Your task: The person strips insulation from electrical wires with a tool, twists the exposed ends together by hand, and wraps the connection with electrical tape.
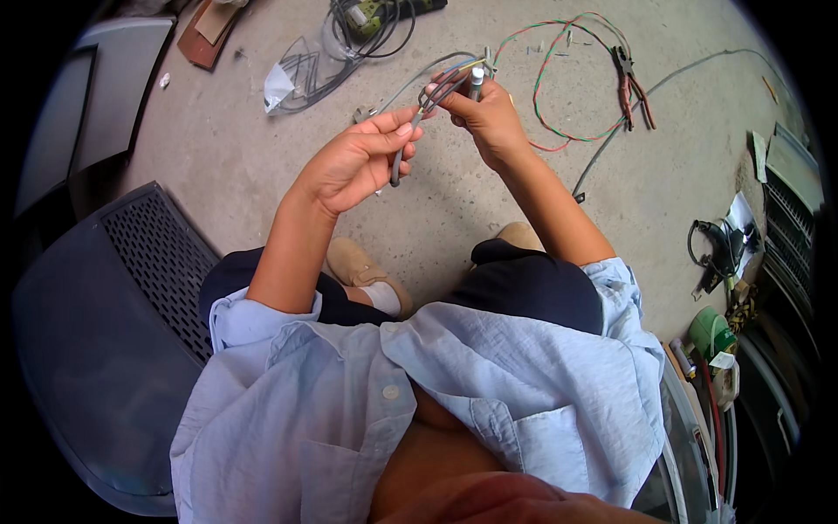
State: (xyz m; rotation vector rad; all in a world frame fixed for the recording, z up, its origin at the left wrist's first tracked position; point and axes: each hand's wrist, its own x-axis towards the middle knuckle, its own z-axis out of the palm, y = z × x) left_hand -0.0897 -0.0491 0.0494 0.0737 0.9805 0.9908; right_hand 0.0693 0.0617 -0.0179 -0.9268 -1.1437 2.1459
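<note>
Both my hands are raised over the concrete floor, working on a looped grey cable (398,166). My left hand (362,162) pinches it between thumb and fingers, and its short end hangs below the fingertips. My right hand (489,118) is closed round the upper loops, where thin coloured wires show past the fingers. A small cylinder with a white top (477,77) also sticks up from my right hand; its kind I cannot make out. Beyond the hands, a grey cord with a plug (363,113) lies on the floor.
Pliers with red handles (628,87) lie at the right beside a red and green wire loop (537,96). A green power tool (367,19) and coiled cable (314,100) lie far off. A dark perforated chair (96,349) stands left; a green container (711,332) is right.
</note>
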